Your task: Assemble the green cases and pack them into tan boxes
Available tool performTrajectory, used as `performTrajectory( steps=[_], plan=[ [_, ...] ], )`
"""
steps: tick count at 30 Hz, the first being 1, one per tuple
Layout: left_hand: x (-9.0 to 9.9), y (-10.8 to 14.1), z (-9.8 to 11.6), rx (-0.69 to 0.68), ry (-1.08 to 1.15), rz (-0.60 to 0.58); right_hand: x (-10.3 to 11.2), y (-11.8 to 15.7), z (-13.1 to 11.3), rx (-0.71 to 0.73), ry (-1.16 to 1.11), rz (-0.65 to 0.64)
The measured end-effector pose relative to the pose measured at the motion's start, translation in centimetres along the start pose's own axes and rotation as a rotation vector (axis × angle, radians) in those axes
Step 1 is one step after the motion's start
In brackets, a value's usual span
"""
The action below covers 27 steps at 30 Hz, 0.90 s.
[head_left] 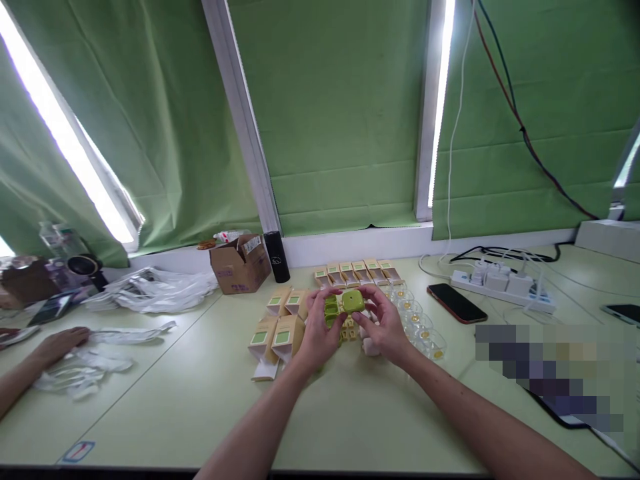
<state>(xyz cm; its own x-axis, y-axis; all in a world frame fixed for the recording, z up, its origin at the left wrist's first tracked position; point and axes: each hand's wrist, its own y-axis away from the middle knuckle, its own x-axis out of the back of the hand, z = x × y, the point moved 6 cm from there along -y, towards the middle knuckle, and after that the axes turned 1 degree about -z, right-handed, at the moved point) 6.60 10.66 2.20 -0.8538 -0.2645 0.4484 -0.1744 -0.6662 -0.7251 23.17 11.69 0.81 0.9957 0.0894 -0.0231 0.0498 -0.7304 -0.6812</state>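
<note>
My left hand and my right hand meet over the middle of the table, fingers closed round a small green rounded-square piece with a tiny dark spot on top. Behind and below it lie more green pieces, partly hidden by my left fingers. Small yellow pieces sit under my hands. White pieces rest beside my right hand. Clear plastic cups with yellow centres line up to its right. Small tan cartons with green labels stand to the left of my left hand.
More tan cartons form a row at the back. A brown cardboard box and a black cylinder stand behind. Rightward are a phone and a power strip with cables. Another person's hand touches white strips at left.
</note>
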Motion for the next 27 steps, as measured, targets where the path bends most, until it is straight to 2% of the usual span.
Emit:
performTrajectory(
  steps=[5,10,14,17,21,23,27],
  plan=[
    [-0.1,0.5,2.0,-0.259,-0.282,-0.071,-0.1,0.1,-0.6,0.051,0.153,-0.022],
    [0.2,0.4,2.3,-0.293,-0.278,-0.048,-0.2,0.4,-1.1,0.081,0.249,-0.062],
    [0.7,-0.3,0.6,-0.115,-0.008,0.025,0.4,0.4,-1.2,0.037,0.197,-0.014],
    [0.6,-0.8,-1.7,0.101,0.376,0.056,1.1,0.3,-1.4,0.023,0.256,0.081],
    [-0.6,-0.9,-3.5,0.353,0.920,-0.007,1.4,0.5,-1.6,0.068,0.409,0.144],
    [-0.9,-0.8,-3.6,0.405,1.066,-0.013,1.2,0.5,-1.8,0.121,0.520,0.121],
    [-0.7,-0.6,-3.9,0.447,1.198,0.053,0.6,0.6,-2.2,0.258,0.762,0.019]
  ],
)
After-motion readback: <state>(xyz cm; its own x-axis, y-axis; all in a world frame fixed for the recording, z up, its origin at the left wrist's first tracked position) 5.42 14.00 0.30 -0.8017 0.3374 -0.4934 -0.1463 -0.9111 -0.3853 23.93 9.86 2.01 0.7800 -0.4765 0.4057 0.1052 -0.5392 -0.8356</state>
